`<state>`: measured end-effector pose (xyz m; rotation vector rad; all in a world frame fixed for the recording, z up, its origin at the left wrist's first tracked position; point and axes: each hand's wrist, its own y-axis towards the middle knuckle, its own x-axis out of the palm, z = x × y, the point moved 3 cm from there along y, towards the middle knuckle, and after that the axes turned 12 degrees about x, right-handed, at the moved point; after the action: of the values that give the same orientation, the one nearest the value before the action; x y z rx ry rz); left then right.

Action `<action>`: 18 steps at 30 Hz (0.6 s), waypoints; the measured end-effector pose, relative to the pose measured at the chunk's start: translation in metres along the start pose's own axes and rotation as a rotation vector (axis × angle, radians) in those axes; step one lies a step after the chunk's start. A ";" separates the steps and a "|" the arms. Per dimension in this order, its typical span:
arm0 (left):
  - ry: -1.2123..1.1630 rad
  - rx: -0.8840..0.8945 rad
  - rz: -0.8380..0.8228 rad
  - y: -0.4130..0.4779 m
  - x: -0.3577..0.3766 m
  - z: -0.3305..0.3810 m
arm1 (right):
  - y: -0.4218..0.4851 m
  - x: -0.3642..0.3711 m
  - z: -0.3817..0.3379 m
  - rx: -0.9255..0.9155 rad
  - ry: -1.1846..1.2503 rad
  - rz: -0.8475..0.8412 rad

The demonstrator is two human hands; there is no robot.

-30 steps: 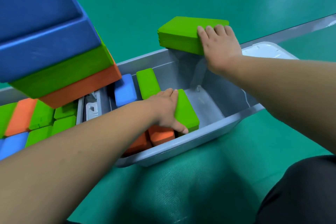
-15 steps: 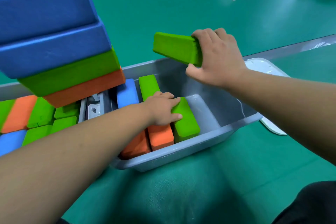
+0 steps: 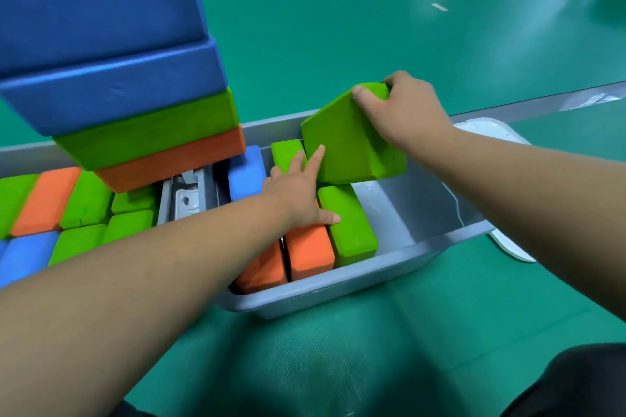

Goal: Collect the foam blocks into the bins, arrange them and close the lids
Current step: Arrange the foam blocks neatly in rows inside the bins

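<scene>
The green block hangs tilted over the open grey bin. The right hand grips it by its top corner, thumb on the near face, with the other fingers curled out of sight behind it. Holding it by the corner looks meant to let the low end drop into the bare gap just below that hand, beside the row already standing there.

The left hand lies flat with its fingers spread. The forefinger is against the tilted face and the thumb is on the upright green block. I'd guess this hand is steadying the row and steering the newcomer in. Two orange blocks stand beneath its wrist, partly covered by the forearm, and a blue block sits just left of its knuckles.

Further left a tall stack looms close to the camera, its top and side cut off, and what it rests on I cannot tell. Below it is a grey fitting I cannot identify. A white lid shows behind the right forearm, mostly hidden.
</scene>
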<state>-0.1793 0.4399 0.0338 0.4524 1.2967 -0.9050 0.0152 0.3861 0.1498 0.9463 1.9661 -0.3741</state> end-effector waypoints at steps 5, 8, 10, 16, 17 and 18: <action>-0.040 -0.022 -0.008 0.001 -0.001 -0.001 | 0.017 0.015 -0.028 0.036 -0.050 -0.010; -0.047 0.004 -0.019 0.002 -0.001 -0.005 | 0.022 0.026 -0.042 -0.050 -0.164 -0.047; -0.040 0.012 -0.025 0.002 0.000 -0.008 | 0.023 0.033 -0.048 -0.075 -0.187 -0.095; -0.049 -0.003 -0.002 -0.003 0.002 -0.011 | 0.019 0.060 -0.045 -0.006 -0.223 -0.331; -0.052 -0.006 0.001 -0.004 0.002 -0.011 | 0.015 0.068 -0.037 -0.010 -0.240 -0.369; -0.050 -0.006 0.003 -0.005 0.003 -0.011 | 0.011 0.076 -0.030 -0.019 -0.240 -0.398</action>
<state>-0.1900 0.4443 0.0293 0.4246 1.2527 -0.9051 -0.0179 0.4465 0.1051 0.4669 1.9231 -0.6602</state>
